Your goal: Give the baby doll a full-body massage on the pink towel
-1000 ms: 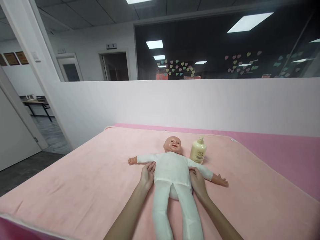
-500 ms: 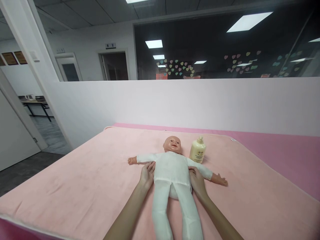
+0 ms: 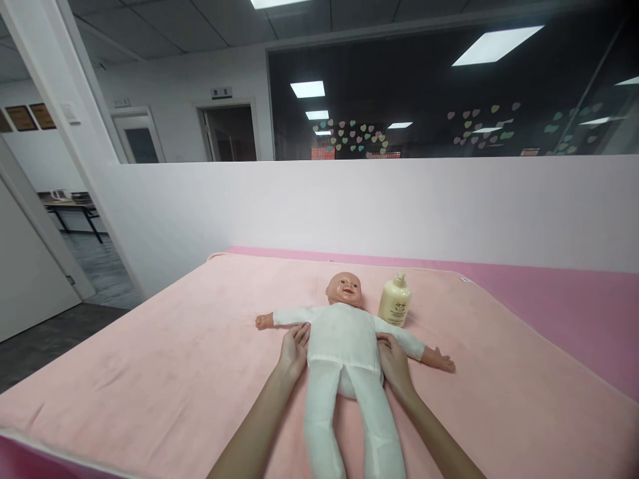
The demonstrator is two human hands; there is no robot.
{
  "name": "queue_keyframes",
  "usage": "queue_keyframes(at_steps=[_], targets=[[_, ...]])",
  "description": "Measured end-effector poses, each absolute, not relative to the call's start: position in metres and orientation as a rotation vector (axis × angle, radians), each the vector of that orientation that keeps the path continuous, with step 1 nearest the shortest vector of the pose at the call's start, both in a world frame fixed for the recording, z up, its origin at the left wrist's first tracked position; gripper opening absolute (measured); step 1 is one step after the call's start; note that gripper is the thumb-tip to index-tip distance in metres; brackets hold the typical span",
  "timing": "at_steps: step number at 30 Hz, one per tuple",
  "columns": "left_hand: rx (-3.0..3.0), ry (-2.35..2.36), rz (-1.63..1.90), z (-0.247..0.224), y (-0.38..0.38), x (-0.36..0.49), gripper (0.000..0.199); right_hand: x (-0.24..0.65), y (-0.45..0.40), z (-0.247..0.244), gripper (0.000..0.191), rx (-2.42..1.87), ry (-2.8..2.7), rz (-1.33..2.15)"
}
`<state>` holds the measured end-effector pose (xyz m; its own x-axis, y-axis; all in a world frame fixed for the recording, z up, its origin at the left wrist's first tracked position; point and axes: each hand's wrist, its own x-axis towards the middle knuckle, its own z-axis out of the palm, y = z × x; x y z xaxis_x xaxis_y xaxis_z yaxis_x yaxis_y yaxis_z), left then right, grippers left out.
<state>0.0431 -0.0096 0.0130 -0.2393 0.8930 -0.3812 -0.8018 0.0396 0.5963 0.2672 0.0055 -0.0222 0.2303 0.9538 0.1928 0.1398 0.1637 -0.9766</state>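
Observation:
A baby doll (image 3: pixel 342 336) with a bald plastic head and a white cloth body lies face up, its arms spread and its legs toward me. My left hand (image 3: pixel 293 351) rests against the doll's side below its arm on the left, palm partly up, fingers loosely stretched. Against the opposite side of the torso lies my right hand (image 3: pixel 393 362), just under the doll's other arm. Its fingers are loosely bent and touch the cloth; some fingertips are hidden. A pale yellow pump bottle (image 3: pixel 395 301) stands beside the doll's head, beyond the arm on the right.
Beneath the doll is a pink blanket (image 3: pixel 200 372) over a pink surface (image 3: pixel 564 299). A low white wall (image 3: pixel 379 206) runs along the far side, with dark glass above it bearing heart stickers. At the left are a doorway and a white door (image 3: pixel 30 266).

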Motion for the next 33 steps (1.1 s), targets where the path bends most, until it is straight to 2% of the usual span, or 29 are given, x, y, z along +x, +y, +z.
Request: queue_keyframes(at_steps=[20,22,27,30,33], targets=[[0.137,0.874,1.601,0.014,-0.01,0.043,0.01,0.268,0.008,-0.023,0.023,-1.308,-1.197,0.861],[0.145,0.879,1.597,0.015,-0.011,0.045,0.009,0.265,0.006,-0.023,0.024,-1.308,-1.081,0.872],[0.202,0.894,1.665,0.019,-0.011,0.048,0.01,0.257,0.003,-0.018,0.042,-1.075,-0.565,1.087],[0.156,0.853,1.706,0.02,-0.009,0.043,0.006,0.266,0.007,-0.017,0.035,-0.904,-0.374,1.154],[0.063,0.733,1.684,0.019,-0.005,0.032,0.015,0.285,0.016,-0.018,0.026,-0.853,-0.243,1.131]])
